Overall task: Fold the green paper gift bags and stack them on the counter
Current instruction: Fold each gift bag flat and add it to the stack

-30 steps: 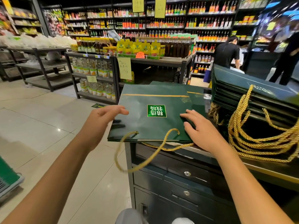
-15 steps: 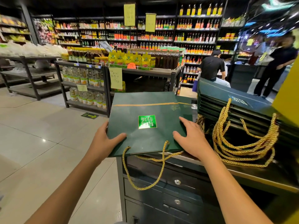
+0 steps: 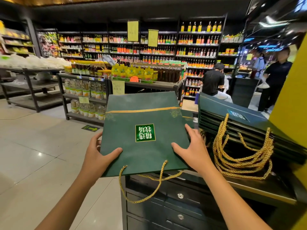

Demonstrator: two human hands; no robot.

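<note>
Clamping the folded green bag (image 3: 144, 156) at both side edges, left hand (image 3: 98, 156) and right hand (image 3: 193, 151) grip it flat, likely bound for the right stack (image 3: 240, 123).

Dark green bag (image 3: 144, 146), gold stripe (image 3: 142, 110), gold cords (image 3: 240, 156).
</note>
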